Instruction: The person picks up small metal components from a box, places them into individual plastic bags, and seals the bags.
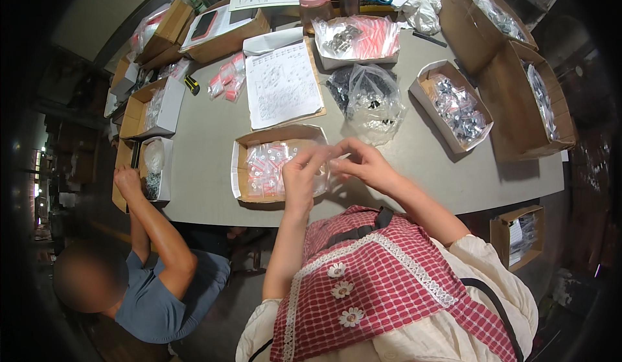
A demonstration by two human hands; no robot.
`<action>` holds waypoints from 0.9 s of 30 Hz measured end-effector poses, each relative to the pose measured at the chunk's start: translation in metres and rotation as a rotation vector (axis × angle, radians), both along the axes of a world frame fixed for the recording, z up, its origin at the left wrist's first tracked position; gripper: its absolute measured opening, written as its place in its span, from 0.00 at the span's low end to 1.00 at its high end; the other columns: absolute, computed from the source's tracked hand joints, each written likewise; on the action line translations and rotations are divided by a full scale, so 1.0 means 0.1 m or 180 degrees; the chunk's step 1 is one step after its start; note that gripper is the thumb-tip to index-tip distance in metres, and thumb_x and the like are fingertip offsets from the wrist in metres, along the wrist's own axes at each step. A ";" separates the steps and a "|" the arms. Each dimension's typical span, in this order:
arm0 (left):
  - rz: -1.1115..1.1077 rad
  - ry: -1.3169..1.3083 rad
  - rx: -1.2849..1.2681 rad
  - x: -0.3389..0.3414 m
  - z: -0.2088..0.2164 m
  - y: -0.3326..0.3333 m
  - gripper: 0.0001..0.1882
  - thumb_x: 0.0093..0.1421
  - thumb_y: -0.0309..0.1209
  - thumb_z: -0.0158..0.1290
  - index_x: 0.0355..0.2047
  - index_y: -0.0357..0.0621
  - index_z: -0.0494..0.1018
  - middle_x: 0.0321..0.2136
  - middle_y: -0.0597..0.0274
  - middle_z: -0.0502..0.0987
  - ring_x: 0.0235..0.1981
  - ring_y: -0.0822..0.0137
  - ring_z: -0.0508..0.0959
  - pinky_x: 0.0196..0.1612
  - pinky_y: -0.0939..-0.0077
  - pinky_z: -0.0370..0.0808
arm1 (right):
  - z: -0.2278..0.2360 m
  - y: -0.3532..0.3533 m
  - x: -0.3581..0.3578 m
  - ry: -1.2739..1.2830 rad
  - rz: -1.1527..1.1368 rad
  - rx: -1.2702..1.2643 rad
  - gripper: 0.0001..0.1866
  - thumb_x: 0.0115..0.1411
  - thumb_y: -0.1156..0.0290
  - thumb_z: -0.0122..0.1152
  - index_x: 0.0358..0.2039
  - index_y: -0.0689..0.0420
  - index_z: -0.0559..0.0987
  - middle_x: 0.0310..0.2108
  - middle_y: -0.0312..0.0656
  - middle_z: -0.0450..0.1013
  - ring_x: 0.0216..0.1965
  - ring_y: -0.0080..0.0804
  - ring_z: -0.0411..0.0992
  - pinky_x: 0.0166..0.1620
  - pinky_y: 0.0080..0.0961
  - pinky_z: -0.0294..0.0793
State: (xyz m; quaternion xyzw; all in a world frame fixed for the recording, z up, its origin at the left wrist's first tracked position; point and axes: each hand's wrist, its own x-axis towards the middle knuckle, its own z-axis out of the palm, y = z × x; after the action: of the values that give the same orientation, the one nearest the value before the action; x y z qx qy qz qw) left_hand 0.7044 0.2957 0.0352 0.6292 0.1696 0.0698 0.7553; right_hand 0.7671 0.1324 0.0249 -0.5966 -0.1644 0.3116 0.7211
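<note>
Both hands, left hand (301, 175) and right hand (364, 163), pinch a small clear bag (324, 167) above the open cardboard box (245, 143) at 9 o'clock; holding the bag level over the box would be wise.

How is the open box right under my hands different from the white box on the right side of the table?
The box under the hands is brown cardboard; the white box on the right is white outside. The first holds small clear bags with pink strips; the second holds clear bags of dark metal parts. The first sits at the table's near edge, the second farther off and angled. Both are open-topped.
</note>
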 end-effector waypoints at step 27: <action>-0.0625 -0.0202 0.1815 -0.11 0.24 -0.15 0.08 0.63 0.28 0.57 0.36 0.35 0.77 0.28 0.65 0.80 0.30 0.76 0.78 0.35 0.83 0.74 | 0.18 -0.38 -0.04 -0.0146 0.0281 -0.0397 0.13 0.60 0.68 0.67 0.23 0.55 0.73 0.19 0.27 0.69 0.19 0.11 0.62 0.21 0.15 0.56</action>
State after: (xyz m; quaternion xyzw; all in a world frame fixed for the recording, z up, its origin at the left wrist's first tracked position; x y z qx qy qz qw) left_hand 0.6933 0.2809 0.0591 0.8268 0.0580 0.0609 0.5562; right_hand 0.7629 0.0945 0.0432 -0.6395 -0.1873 0.3389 0.6641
